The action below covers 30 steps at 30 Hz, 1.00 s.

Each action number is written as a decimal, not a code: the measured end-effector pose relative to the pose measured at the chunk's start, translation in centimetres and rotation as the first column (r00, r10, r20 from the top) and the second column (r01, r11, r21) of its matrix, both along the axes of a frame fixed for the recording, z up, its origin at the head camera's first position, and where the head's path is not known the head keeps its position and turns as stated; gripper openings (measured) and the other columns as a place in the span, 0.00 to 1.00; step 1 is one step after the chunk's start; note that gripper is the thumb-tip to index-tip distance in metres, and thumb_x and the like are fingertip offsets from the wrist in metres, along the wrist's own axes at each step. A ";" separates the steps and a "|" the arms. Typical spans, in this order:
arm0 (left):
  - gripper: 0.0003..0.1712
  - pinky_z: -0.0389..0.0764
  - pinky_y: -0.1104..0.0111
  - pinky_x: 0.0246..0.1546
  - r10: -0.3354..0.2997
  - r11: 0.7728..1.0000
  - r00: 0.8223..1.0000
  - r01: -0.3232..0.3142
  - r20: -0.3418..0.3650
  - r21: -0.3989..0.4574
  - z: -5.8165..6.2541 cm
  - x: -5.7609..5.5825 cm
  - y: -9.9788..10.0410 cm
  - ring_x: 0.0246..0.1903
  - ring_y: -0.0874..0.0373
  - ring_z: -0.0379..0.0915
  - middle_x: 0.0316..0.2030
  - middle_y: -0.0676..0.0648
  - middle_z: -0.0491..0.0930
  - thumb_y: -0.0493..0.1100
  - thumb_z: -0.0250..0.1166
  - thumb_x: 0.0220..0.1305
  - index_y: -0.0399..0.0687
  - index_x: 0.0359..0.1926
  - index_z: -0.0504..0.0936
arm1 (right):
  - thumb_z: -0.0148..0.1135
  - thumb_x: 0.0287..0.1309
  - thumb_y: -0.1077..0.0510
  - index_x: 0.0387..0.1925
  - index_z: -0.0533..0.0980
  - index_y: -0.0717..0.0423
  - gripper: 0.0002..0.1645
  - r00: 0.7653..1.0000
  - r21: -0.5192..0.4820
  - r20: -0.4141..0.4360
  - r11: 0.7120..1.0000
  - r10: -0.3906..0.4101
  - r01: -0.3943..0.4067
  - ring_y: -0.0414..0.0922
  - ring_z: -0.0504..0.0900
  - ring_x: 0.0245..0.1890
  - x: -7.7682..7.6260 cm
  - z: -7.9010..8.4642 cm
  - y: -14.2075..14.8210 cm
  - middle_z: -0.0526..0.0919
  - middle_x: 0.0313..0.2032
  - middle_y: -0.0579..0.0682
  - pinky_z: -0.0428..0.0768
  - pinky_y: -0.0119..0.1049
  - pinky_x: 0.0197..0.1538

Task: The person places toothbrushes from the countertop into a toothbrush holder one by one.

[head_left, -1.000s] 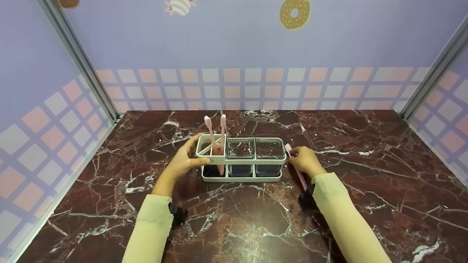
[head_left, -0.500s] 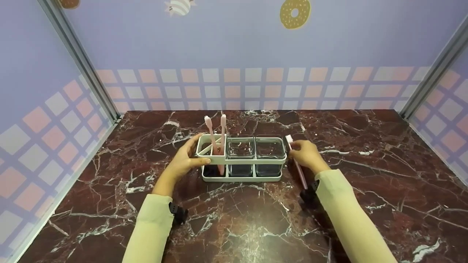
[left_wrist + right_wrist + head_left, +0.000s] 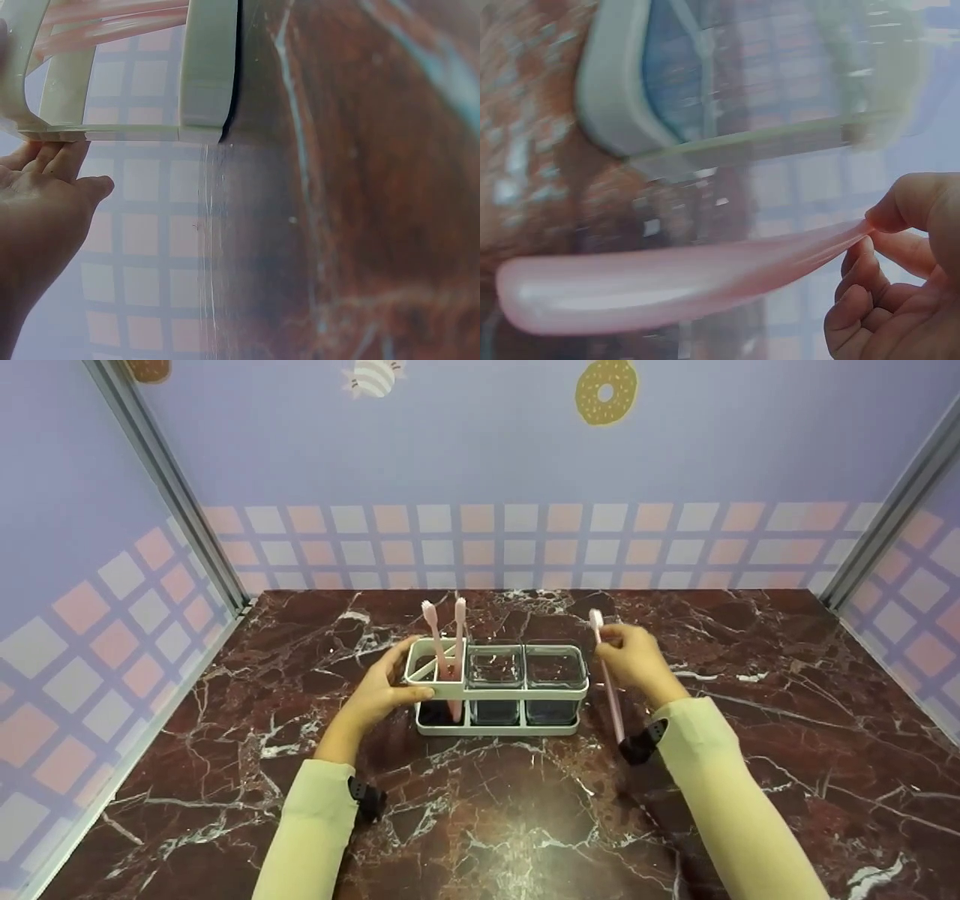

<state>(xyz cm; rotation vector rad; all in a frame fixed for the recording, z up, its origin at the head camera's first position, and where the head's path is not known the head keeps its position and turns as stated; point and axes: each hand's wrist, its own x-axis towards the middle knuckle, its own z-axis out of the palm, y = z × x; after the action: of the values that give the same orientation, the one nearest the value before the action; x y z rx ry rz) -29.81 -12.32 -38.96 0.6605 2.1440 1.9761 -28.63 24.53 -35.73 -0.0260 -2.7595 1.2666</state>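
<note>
A pale two-tier toothbrush holder point(image 3: 491, 729) stands in the middle of the marble-patterned table. Two pink toothbrushes point(image 3: 460, 619) stand in its divided left section, bristles up. My left hand point(image 3: 379, 694) grips that end, thumb on the front rim and fingers round the side and back; in the left wrist view its fingertips meet the upper tier. Two clear cups point(image 3: 555, 667) sit in the holder's other slots. To the right of it, my right hand point(image 3: 636, 660) pinches another pink toothbrush point(image 3: 645, 289) below its head between thumb and index finger, the handle pointing down toward me.
Dark red marble tabletop point(image 3: 480, 810) surrounds the holder. A lilac wall point(image 3: 480, 450) with checks and printed sweets closes the back, and metal posts point(image 3: 877, 517) mark the corners. Each wrist wears a small black camera point(image 3: 366, 799).
My right hand has lifted the pinched toothbrush up and away from the table, its head rising in view. My left hand and the holder have stayed in place.
</note>
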 end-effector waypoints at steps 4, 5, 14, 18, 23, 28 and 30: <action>0.52 0.76 0.71 0.51 -0.010 1.000 1.000 0.010 -0.002 -0.002 0.0 0.0 -0.1 0.57 0.44 0.67 0.64 0.28 0.64 0.29 0.68 0.49 0.33 0.72 0.51 | 0.52 0.59 0.63 0.60 0.70 0.67 0.27 0.999 -0.028 -0.037 1.000 0.004 -0.005 0.40 0.73 0.24 0.4 2.7 -0.4 0.77 0.33 0.57 0.76 0.27 0.25; 0.52 0.76 0.71 0.50 -0.013 1.000 1.000 0.013 -0.004 -0.003 0.0 -0.1 -0.1 0.58 0.44 0.67 0.64 0.28 0.63 0.29 0.69 0.49 0.33 0.72 0.51 | 0.52 0.59 0.63 0.60 0.71 0.67 0.27 0.998 -0.029 -0.058 1.000 0.007 -0.009 0.40 0.73 0.25 0.5 3.4 -0.6 0.77 0.32 0.55 0.75 0.26 0.26; 0.53 0.76 0.71 0.50 -0.012 1.000 1.000 0.012 -0.006 0.005 -0.1 -0.1 0.0 0.54 0.49 0.70 0.63 0.26 0.63 0.28 0.68 0.48 0.31 0.72 0.49 | 0.53 0.60 0.63 0.57 0.74 0.64 0.23 0.981 -0.079 -0.186 0.995 0.051 -0.067 0.38 0.71 0.23 1.8 7.7 -3.3 0.77 0.29 0.49 0.74 0.26 0.26; 0.52 0.76 0.71 0.51 -0.010 1.000 1.000 0.010 -0.013 0.011 -0.2 -0.2 0.0 0.55 0.46 0.69 0.63 0.26 0.64 0.27 0.66 0.48 0.30 0.72 0.50 | 0.54 0.60 0.63 0.58 0.73 0.64 0.23 0.979 -0.077 -0.187 0.992 0.087 -0.103 0.40 0.72 0.25 2.1 8.5 -4.7 0.79 0.31 0.52 0.74 0.26 0.28; 0.52 0.76 0.71 0.51 -0.012 1.000 1.000 0.012 -0.015 0.004 -0.2 -0.3 -0.1 0.57 0.45 0.67 0.64 0.28 0.63 0.27 0.66 0.48 0.29 0.72 0.49 | 0.53 0.62 0.63 0.57 0.72 0.62 0.22 0.977 -0.128 -0.186 0.983 0.105 -0.130 0.42 0.73 0.28 2.3 9.0 -6.8 0.80 0.35 0.55 0.76 0.28 0.30; 0.52 0.77 0.71 0.50 -0.010 1.000 1.000 0.010 -0.014 -0.004 -0.2 -0.3 -0.1 0.58 0.45 0.67 0.65 0.29 0.63 0.28 0.67 0.48 0.30 0.72 0.49 | 0.53 0.64 0.64 0.55 0.71 0.61 0.18 0.968 -0.214 -0.214 0.960 0.135 -0.181 0.46 0.76 0.31 2.6 9.2 -9.3 0.81 0.39 0.57 0.80 0.33 0.33; 0.52 0.77 0.71 0.50 -0.007 1.000 1.000 0.007 -0.018 -0.004 -0.2 -0.3 -0.1 0.57 0.46 0.67 0.64 0.29 0.63 0.28 0.67 0.48 0.30 0.72 0.50 | 0.52 0.64 0.64 0.54 0.71 0.61 0.17 0.960 -0.240 -0.239 0.949 0.145 -0.203 0.46 0.76 0.30 2.7 9.2 -10.3 0.81 0.39 0.56 0.80 0.33 0.32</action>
<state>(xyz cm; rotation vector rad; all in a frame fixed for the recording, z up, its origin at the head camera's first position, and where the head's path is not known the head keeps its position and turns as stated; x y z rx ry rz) -30.08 -12.40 -39.20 0.6863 2.1525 1.9689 -25.93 14.25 -26.54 0.3255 -2.4361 1.5672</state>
